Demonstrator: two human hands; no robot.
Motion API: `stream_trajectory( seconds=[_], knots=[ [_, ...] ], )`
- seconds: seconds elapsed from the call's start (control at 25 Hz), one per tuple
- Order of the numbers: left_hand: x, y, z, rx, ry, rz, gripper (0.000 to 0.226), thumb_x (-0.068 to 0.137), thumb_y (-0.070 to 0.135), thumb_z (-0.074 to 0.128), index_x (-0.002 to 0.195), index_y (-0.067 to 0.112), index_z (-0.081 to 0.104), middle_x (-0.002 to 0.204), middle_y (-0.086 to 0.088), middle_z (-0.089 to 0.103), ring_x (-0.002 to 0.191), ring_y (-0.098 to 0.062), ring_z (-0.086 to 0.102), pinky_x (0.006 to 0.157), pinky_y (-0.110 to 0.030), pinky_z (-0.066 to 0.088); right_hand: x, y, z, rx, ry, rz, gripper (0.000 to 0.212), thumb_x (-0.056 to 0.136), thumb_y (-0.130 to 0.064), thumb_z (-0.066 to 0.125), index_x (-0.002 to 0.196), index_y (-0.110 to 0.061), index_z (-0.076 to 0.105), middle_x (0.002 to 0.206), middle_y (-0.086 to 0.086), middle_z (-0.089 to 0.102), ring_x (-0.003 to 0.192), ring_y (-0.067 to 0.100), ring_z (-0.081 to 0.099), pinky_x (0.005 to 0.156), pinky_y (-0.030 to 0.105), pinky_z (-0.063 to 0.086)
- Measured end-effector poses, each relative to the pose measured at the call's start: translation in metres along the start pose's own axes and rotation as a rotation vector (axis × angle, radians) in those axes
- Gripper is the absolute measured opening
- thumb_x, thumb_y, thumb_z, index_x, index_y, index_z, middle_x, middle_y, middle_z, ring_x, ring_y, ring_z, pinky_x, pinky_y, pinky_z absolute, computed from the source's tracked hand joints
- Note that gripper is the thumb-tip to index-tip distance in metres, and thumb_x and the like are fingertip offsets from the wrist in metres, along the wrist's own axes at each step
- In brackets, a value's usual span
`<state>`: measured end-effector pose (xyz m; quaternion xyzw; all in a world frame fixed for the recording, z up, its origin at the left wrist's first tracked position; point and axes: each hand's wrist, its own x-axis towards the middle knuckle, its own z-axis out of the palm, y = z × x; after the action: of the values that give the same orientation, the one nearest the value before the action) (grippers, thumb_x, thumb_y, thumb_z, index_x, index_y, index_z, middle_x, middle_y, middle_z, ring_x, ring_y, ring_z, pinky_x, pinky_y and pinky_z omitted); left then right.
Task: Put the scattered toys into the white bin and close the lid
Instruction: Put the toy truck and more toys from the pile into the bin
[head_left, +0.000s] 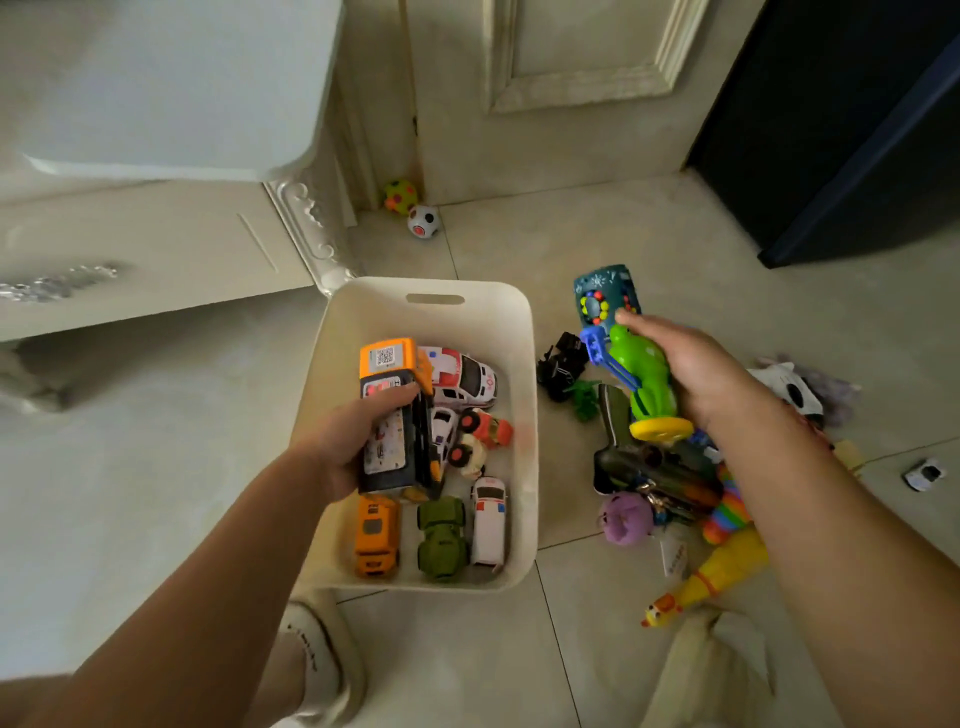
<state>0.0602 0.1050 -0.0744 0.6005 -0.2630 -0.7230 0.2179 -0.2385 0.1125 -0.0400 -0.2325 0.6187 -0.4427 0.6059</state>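
The white bin (525, 467) stands open on the tiled floor (649, 234), near centre, with a handle slot in its far wall; the left grip (353, 447) is clenched round an orange and black toy truck (395, 415) and holds it inside the bin's opening, above the other toys; beneath it lie a red and white ambulance car (462, 379) at the far side, a red-wheeled toy (485, 428) in the middle, and along the near wall an orange truck (376, 535), a green army vehicle (441, 538) and a white ambulance van (488, 519) side by side; to the right of the bin the right grip (691, 369) grasps a green plastic toy (644, 374) with a yellow base, above a pile of scattered toys; in that pile are a teal bead puzzle (602, 296), a black toy car (558, 364), a purple plush (626, 519), a rainbow toy (727, 509) and a yellow rubber chicken (711, 577); a small white car (924, 473) lies apart at far right; two balls, a yellow-green ball (400, 196) and a white ball (423, 222), sit touching by the far door frame.
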Motion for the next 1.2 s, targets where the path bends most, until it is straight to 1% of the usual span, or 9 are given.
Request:
stream_trajectory(
  seconds=[0.16,0.32,0.44,0.52,0.6,0.72,0.84,1.04,1.2],
  knots=[
    [0.005,-0.016,-0.029,0.121,0.121,-0.035,0.043,0.077,0.024,0.076,0.115,0.014,0.059,0.100,-0.016,0.072,0.087,-0.032,0.069,0.079,-0.047,0.057,0.004,0.002,0.092,0.000,-0.116,-0.110,0.031,0.091,-0.028,0.061,0.121,-0.017,0.061,0.085,0.000,0.072,0.066,0.011,0.069,0.057,0.023,0.055],
    [0.015,-0.031,-0.042,0.329,0.165,0.021,0.022,0.079,0.015,0.074,0.098,0.015,0.063,0.083,-0.010,0.068,0.069,-0.023,0.065,0.055,-0.032,0.056,0.030,0.083,0.147,-0.551,-0.057,-0.068,0.054,0.091,-0.034,0.061,0.140,-0.022,0.042,0.127,0.002,0.057,0.112,0.023,0.059,0.096,0.033,0.047],
    [0.021,-0.034,-0.051,0.485,0.189,-0.039,0.029,0.073,0.026,0.075,0.095,0.014,0.059,0.087,-0.010,0.065,0.074,-0.022,0.063,0.057,-0.033,0.053,0.036,0.128,0.149,-0.836,-0.091,0.144,0.048,0.094,-0.033,0.058,0.135,-0.013,0.045,0.130,0.006,0.056,0.115,0.028,0.056,0.089,0.025,0.043],
    [0.026,-0.038,-0.052,0.631,0.214,-0.120,0.067,0.067,0.034,0.073,0.121,0.005,0.046,0.106,-0.012,0.061,0.093,-0.029,0.063,0.070,-0.041,0.056,0.038,0.134,0.146,-0.829,-0.166,0.326,0.040,0.093,-0.032,0.059,0.126,-0.010,0.054,0.120,0.011,0.062,0.108,0.031,0.060,0.087,0.033,0.049],
    [0.029,-0.047,-0.050,0.758,0.282,-0.139,0.065,0.089,0.029,0.058,0.139,0.008,0.024,0.117,-0.016,0.052,0.098,-0.031,0.058,0.074,-0.043,0.050,0.036,0.129,0.148,-0.802,-0.221,0.459,0.031,0.091,-0.031,0.064,0.115,-0.012,0.058,0.115,0.014,0.064,0.104,0.033,0.063,0.082,0.042,0.053],
    [0.027,-0.055,-0.045,0.870,0.330,-0.097,0.058,0.101,0.028,0.038,0.151,0.020,0.009,0.117,-0.016,0.055,0.089,-0.027,0.057,0.077,-0.039,0.044,0.036,0.124,0.154,-0.925,-0.276,0.509,0.031,0.089,-0.029,0.067,0.112,-0.009,0.058,0.104,0.014,0.065,0.090,0.031,0.064,0.072,0.040,0.054],
    [0.029,-0.060,-0.046,1.117,0.288,0.019,0.081,0.093,0.030,0.055,0.151,0.029,0.000,0.131,-0.018,0.046,0.109,-0.032,0.057,0.087,-0.040,0.050,0.034,0.130,0.161,-0.975,-0.293,0.531,0.042,0.090,-0.031,0.066,0.123,-0.007,0.056,0.104,0.012,0.062,0.075,0.023,0.059,0.059,0.032,0.049],
    [0.031,-0.061,-0.043,1.276,0.236,0.001,0.091,0.086,0.014,0.063,0.150,0.038,0.001,0.139,-0.017,0.027,0.109,-0.037,0.056,0.088,-0.046,0.052,0.029,0.134,0.168,-1.046,-0.354,0.467,0.051,0.090,-0.030,0.066,0.136,-0.013,0.051,0.133,0.010,0.055,0.099,0.023,0.052,0.077,0.033,0.044],
    [0.026,-0.056,-0.041,1.422,0.189,-0.011,0.094,0.085,0.013,0.062,0.150,0.033,-0.004,0.122,-0.016,0.051,0.103,-0.033,0.061,0.085,-0.044,0.052,0.029,0.108,0.174,-1.293,-0.548,0.439,0.049,0.092,-0.027,0.063,0.139,-0.019,0.051,0.141,0.006,0.050,0.123,0.027,0.051,0.083,0.030,0.042]
  ],
)
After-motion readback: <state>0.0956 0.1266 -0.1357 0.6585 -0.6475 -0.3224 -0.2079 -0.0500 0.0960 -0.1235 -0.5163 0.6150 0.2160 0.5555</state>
